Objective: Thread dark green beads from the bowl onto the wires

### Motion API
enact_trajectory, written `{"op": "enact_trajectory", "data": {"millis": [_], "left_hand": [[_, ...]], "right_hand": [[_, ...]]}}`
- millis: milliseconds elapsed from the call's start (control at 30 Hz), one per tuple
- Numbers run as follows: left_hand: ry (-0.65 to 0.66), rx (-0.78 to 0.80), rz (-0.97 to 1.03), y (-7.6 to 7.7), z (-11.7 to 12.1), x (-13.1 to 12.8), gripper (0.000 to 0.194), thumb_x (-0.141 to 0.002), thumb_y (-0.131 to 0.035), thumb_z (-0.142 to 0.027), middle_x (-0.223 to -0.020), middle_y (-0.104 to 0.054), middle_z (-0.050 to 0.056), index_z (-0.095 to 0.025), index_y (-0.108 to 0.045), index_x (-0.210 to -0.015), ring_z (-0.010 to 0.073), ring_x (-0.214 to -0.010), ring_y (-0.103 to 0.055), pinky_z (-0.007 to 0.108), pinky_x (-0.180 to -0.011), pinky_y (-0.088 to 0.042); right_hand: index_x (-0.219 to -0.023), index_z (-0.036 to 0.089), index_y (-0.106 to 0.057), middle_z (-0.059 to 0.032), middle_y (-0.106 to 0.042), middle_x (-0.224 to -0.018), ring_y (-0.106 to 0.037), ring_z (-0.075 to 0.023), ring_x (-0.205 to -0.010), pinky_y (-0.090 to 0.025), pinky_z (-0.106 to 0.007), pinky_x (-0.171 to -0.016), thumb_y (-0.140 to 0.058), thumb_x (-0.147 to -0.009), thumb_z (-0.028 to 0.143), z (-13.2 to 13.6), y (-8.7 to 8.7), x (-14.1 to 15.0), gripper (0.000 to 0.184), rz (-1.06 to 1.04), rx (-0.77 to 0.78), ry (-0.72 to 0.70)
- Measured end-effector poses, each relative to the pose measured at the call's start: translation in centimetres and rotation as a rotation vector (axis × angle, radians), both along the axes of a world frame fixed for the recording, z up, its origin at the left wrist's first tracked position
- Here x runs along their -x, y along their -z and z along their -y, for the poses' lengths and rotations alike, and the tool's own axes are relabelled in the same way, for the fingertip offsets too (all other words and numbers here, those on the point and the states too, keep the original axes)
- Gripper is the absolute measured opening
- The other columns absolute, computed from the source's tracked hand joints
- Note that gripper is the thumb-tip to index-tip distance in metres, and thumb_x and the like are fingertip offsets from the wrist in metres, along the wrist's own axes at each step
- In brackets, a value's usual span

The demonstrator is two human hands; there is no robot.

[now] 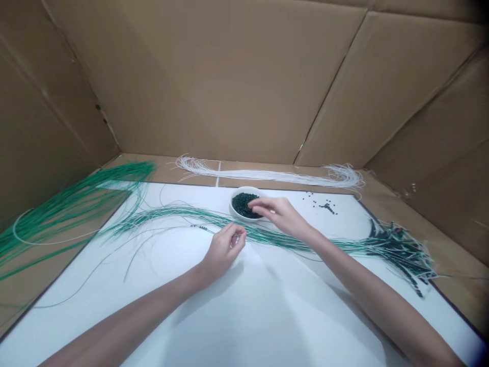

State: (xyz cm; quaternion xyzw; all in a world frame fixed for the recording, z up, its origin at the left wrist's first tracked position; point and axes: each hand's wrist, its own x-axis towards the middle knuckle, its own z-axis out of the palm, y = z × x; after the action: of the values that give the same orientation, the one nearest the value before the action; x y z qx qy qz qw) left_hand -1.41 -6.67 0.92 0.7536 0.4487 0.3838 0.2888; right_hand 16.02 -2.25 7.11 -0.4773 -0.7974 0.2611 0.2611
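My left hand (pixel 224 249) rests on the white board (pixel 244 306), its fingers pinched together on a thin green-and-white cord (pixel 179 224) that carries a few dark beads (pixel 199 227). My right hand (pixel 280 213) reaches over the rim of a small white bowl (pixel 234 208) filled with dark green beads (pixel 243 202). Its fingertips are curled down into the beads, and whether they hold one is hidden. A bundle of green and white cords (pixel 275 238) runs across the board under both hands.
A sheaf of green cords (pixel 76 196) fans out at the left. White cords (pixel 267 175) lie along the back edge. Loose beads (pixel 324 205) lie scattered right of the bowl. Beaded cord ends (pixel 401 250) pile at the right. Cardboard walls (pixel 229 76) enclose the space.
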Motion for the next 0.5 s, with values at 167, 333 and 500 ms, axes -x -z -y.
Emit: {"op": "enact_trajectory", "data": {"millis": [167,333,500], "left_hand": [[-0.025,0.048,0.025,-0.2,-0.1,-0.1,0.012,-0.081,-0.042,-0.023,-0.071,-0.051,-0.001,-0.017,-0.051,-0.076,0.0084,-0.060,-0.042,0.019,-0.059,-0.035],[-0.103,0.104,0.141,-0.1,-0.3,-0.1,0.013,-0.081,-0.042,-0.026,-0.070,-0.051,0.000,-0.017,-0.051,-0.078,0.0097,-0.064,-0.046,0.020,-0.060,-0.037],[-0.134,0.187,0.259,0.3,-0.5,0.0,0.015,-0.081,-0.044,-0.030,-0.070,-0.049,0.000,-0.016,-0.050,-0.080,0.0098,-0.063,-0.044,0.020,-0.059,-0.037]], "right_hand": [[-0.094,0.017,-0.064,-0.0052,-0.065,-0.093,-0.058,-0.0168,-0.081,-0.042,-0.024,-0.070,-0.063,-0.064,0.013,-4.3,0.3,1.6,0.031,0.319,-0.067,-0.183],[-0.079,0.017,-0.066,-0.0020,-0.064,-0.073,-0.055,-0.0133,-0.064,-0.037,-0.021,-0.055,-0.063,-0.062,0.012,-5.1,1.1,2.7,0.019,0.434,-0.156,-0.248],[-0.073,0.018,-0.066,-0.0016,-0.065,-0.069,-0.055,-0.0123,-0.061,-0.037,-0.022,-0.057,-0.057,-0.069,0.012,-4.6,1.8,1.9,0.012,0.400,-0.176,-0.200]]}}
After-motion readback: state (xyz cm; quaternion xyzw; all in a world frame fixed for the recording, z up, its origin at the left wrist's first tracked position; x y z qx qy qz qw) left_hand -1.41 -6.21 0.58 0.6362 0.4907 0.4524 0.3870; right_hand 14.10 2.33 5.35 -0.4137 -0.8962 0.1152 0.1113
